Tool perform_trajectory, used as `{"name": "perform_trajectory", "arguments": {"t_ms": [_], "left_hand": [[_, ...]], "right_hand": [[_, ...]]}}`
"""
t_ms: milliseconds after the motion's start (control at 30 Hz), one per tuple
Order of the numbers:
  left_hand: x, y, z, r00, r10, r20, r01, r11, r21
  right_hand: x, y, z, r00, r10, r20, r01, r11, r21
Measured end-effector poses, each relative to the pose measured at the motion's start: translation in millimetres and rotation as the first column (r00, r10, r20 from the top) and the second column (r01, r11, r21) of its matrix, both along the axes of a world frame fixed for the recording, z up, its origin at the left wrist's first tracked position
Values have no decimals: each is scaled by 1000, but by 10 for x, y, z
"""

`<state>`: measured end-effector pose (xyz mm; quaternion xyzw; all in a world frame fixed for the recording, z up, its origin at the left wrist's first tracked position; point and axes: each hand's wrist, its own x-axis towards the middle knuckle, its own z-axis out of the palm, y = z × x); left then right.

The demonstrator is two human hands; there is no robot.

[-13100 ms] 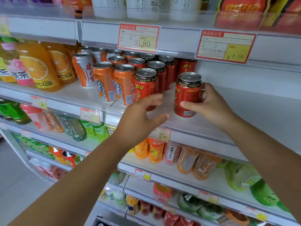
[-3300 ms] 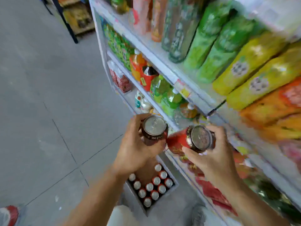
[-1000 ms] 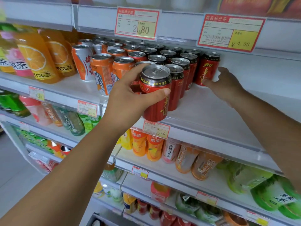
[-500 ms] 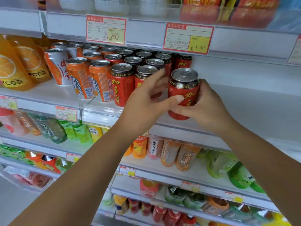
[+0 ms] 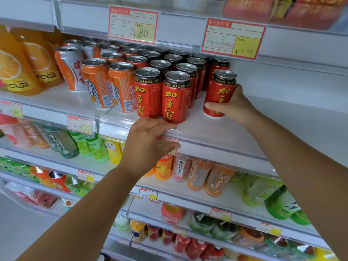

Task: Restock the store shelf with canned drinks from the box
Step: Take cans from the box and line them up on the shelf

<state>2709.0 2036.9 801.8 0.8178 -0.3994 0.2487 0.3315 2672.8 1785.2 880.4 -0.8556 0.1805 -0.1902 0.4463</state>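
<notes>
Reaching up from below, the left hand is hovering at the front lip of the shelf, fingers loosely spread and gripping nothing, just under the two front red cans. The right hand is wrapping around another red can (upright, its base on the shelf board), apart from the rows to its left. Behind, more red cans are standing in files, with orange cans beside them.
</notes>
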Motion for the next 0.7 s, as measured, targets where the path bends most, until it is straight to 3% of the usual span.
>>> {"name": "perform_trajectory", "arguments": {"t_ms": [700], "left_hand": [[78,-8,-78,998,-65,-26,63,996,-59]], "right_hand": [[533,-205,-90,986,-156,59,161,982,-94]]}}
